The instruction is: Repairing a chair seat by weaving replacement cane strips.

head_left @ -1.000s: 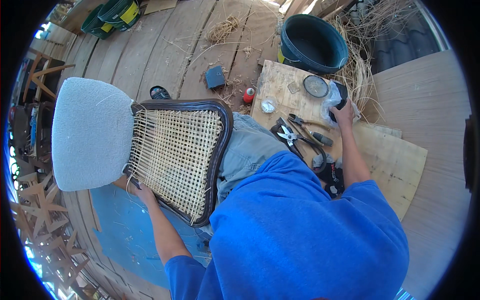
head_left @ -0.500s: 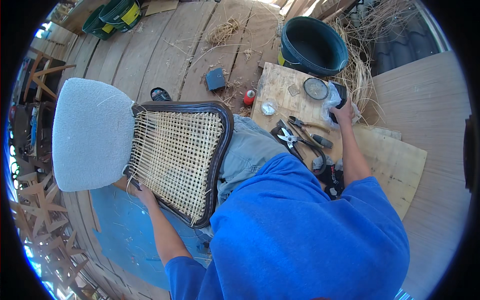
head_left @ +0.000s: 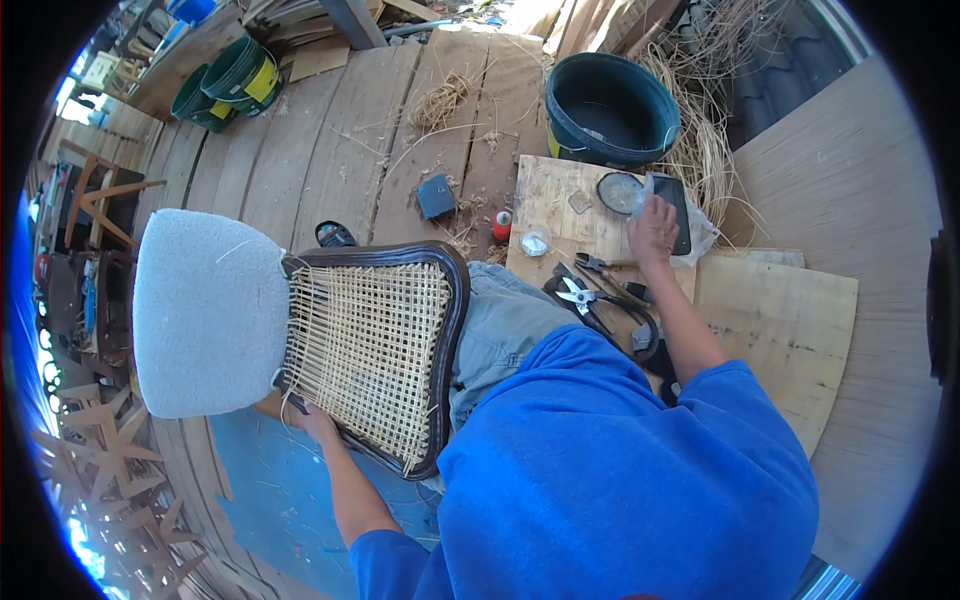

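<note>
Two bare hands, well apart. Right hand (head_left: 655, 230) has shifted off the black flat rectangular device (head_left: 680, 225) it was gripping; fingers now curled over its near side, beside the crinkled clear plastic bag (head_left: 703, 241). Can't tell if it pinches anything. Left hand (head_left: 317, 425) still grips the dark wooden frame (head_left: 458, 300) around the pale woven cane panel (head_left: 370, 345), beside the person's lap. Weave looks unchanged, so cane work seems paused.

Containers: big dark-green bucket (head_left: 560, 130) behind the pale wooden surface (head_left: 540, 180), shadowed, small pale bit inside; round dark-rimmed dish (head_left: 620, 193), greyish inside; two green buckets (head_left: 240, 75) far left, contents unclear.
</note>
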A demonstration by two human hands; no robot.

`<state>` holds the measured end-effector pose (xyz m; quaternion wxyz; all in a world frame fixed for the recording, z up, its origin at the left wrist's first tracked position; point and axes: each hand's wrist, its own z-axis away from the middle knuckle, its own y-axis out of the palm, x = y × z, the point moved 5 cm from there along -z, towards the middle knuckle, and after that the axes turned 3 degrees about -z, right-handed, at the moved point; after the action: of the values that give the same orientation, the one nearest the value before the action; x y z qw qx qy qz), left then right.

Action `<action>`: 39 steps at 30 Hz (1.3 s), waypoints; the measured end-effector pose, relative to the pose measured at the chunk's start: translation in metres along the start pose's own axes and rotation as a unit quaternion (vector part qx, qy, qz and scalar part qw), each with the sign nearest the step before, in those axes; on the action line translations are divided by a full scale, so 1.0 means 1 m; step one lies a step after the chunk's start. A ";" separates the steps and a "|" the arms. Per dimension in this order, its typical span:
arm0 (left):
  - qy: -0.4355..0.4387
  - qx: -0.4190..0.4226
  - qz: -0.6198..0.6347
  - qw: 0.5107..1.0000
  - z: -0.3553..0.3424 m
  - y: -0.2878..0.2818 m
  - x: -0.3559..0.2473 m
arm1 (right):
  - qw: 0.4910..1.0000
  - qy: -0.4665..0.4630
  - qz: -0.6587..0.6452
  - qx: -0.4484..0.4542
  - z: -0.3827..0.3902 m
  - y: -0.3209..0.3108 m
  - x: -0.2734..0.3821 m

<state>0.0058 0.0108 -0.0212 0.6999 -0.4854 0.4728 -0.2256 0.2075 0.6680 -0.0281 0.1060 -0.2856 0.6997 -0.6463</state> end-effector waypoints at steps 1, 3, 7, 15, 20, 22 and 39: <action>0.003 -0.002 0.001 1.000 -0.002 0.000 0.000 | 1.000 0.002 -0.003 -0.002 -0.001 -0.001 0.006; 0.010 0.005 -0.008 1.000 -0.003 0.001 0.002 | 0.997 0.013 -0.055 0.056 -0.003 0.001 0.012; 0.011 0.004 -0.006 1.000 0.000 0.001 -0.001 | 0.989 -0.005 -0.136 0.060 -0.007 0.029 0.006; 0.009 -0.002 0.019 1.000 -0.006 0.004 0.006 | 0.988 -0.019 -0.135 0.068 -0.003 0.038 0.012; 0.008 -0.001 0.007 1.000 -0.007 0.005 0.010 | 0.997 -0.025 -0.069 0.016 0.005 0.001 0.027; 0.016 -0.005 0.009 1.000 -0.002 0.002 0.003 | 0.999 -0.023 -0.032 -0.015 0.013 -0.012 0.036; -0.220 0.141 0.292 0.920 0.035 0.016 0.012 | 0.831 -0.220 -0.510 0.029 0.036 -0.022 0.200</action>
<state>0.0395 0.0251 -0.0380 0.8822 -0.2601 0.3907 0.0369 0.0687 0.5299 0.0320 -0.0791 -0.7332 0.3936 -0.5489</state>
